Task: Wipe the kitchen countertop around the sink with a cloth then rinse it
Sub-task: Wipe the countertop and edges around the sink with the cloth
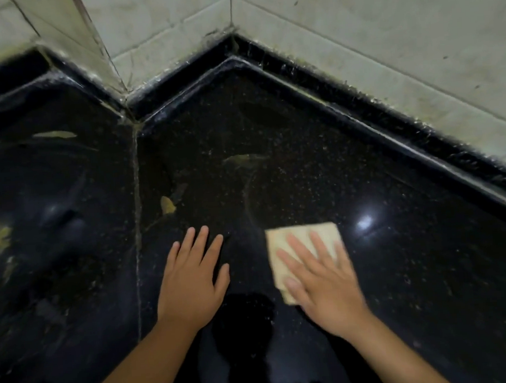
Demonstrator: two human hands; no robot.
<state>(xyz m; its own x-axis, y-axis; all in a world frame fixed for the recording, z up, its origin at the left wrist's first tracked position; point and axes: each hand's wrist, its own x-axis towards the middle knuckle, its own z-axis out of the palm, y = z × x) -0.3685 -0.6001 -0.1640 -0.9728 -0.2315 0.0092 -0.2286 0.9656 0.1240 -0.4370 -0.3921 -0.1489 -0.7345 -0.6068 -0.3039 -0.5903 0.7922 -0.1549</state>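
Black speckled stone makes up the countertop (369, 273), which fills most of the view and runs back to a raised dark lip under the pale tiled wall (384, 35). A grouted seam (138, 228) splits the slab from front to back, left of centre. Scattered over the stone are yellowish smears (167, 204) and fine pale specks, thickest toward the back corner. No sink or tap shows in this view.

Wiping looks to be the step in hand, and by the dirt left on the stone it is far from done. The next move, as I judge it, calls for steady downward pressure while the cloth is swept outward and back toward the smears and the corner lip, with rinsing left until the surface is covered.

Both forearms reach in from the lower edge. The right hand (325, 281) lies palm down with its 4 fingers spread flat on the cloth (302, 238), pressing it against the stone rather than gripping it. The left hand (192, 281) is well apart from it, palm down, fingers wide and holding nothing, just right of the seam; whether it bears weight or hovers I cannot tell.

The cloth, a small beige folded square, sits right of centre near the front of the slab, its far corners clear of the fingers
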